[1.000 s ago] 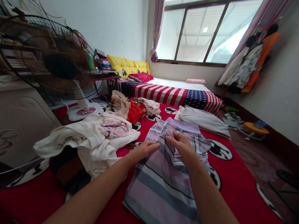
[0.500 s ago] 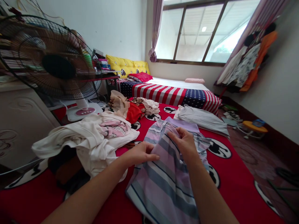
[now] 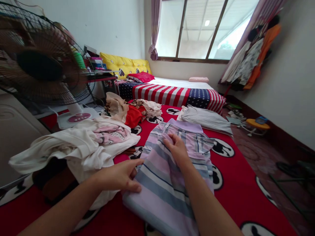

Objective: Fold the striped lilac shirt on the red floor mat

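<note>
A lilac, grey and white striped shirt [image 3: 169, 183] lies spread on the red blanket [image 3: 236, 183] in front of me. My left hand [image 3: 120, 177] grips its left edge near the bottom, thumb on top and fingers curled under the cloth. My right hand [image 3: 177, 149] rests on the middle of the shirt, fingers bent and pressing into the fabric near the collar end. A heap of cream and pink clothes [image 3: 81, 147] lies just left of my left hand.
A standing fan [image 3: 41, 70] is at the far left. More crumpled clothes [image 3: 133, 111] and a folded grey garment [image 3: 204, 118] lie farther up the blanket. Beyond is a bed with a flag-pattern cover [image 3: 172, 93]. Clothes hang on the right wall [image 3: 253, 55]. A small yellow stool [image 3: 257, 125] stands on the floor.
My left hand slid down the shirt's left edge toward me and took hold of it. My right hand stayed near the shirt's middle. The camera view shifted slightly rightward and lower.
</note>
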`<state>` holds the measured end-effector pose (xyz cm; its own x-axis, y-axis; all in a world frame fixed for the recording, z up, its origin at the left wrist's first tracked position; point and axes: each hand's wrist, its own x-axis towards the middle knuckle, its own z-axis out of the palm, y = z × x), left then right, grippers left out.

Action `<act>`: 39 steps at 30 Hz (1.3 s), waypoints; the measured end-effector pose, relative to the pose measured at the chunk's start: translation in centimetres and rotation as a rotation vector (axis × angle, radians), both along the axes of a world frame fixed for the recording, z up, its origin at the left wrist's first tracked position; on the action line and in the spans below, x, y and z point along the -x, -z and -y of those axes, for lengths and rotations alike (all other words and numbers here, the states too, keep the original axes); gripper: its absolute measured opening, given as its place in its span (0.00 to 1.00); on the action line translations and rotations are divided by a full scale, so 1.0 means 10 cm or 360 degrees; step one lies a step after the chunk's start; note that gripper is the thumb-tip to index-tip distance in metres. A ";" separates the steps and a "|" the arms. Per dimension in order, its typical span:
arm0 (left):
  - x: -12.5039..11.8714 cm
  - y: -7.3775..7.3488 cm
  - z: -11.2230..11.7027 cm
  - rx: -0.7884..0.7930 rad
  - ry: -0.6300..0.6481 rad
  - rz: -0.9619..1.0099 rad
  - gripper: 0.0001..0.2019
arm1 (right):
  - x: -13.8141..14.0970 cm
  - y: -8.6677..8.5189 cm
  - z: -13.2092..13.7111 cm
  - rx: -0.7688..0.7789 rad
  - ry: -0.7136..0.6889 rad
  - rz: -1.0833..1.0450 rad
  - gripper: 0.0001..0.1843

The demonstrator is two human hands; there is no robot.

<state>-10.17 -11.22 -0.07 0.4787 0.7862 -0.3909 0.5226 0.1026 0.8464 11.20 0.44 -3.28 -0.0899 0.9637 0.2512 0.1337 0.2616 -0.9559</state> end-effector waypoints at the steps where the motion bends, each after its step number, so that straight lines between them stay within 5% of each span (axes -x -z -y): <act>1: 0.05 -0.02 0.05 -0.0034 -0.0046 -0.0188 0.41 | 0.00 0.00 -0.02 0.0013 -0.0021 0.0024 0.16; 3: 0.09 -0.09 0.11 -0.0256 -0.0109 -0.0565 0.36 | -0.06 -0.09 -0.06 0.0009 0.0004 0.0016 0.16; 6: -0.05 -0.23 0.09 -0.0730 -0.0088 -0.0834 0.23 | -0.30 -0.45 -0.02 -0.0049 0.0092 -0.0099 0.17; 11: -0.75 -0.37 -0.25 -0.1106 0.0298 -0.0428 0.12 | -0.79 -1.19 0.36 -0.0374 0.0345 -0.0406 0.12; 15: -1.28 -0.23 -0.68 -0.1336 0.0256 -0.0596 0.16 | -0.97 -1.44 0.63 -0.0568 0.0545 -0.0543 0.06; 23: -1.70 0.20 -1.03 -0.1407 0.0153 -0.0502 0.28 | -0.96 -1.50 0.73 -0.0704 0.0526 -0.0489 0.06; 28: -1.73 0.36 -1.04 -0.1235 -0.0074 -0.0146 0.11 | -0.96 -1.50 0.73 -0.0735 0.0565 -0.0427 0.07; 34: -1.69 0.37 -1.00 -0.1372 -0.0159 0.0217 0.07 | -0.94 -1.38 0.59 -0.0555 0.0608 -0.0323 0.10; 39: -1.43 0.13 -1.11 -0.1416 -0.0079 0.0127 0.14 | -0.99 -0.90 0.40 -0.0173 0.0564 0.0437 0.17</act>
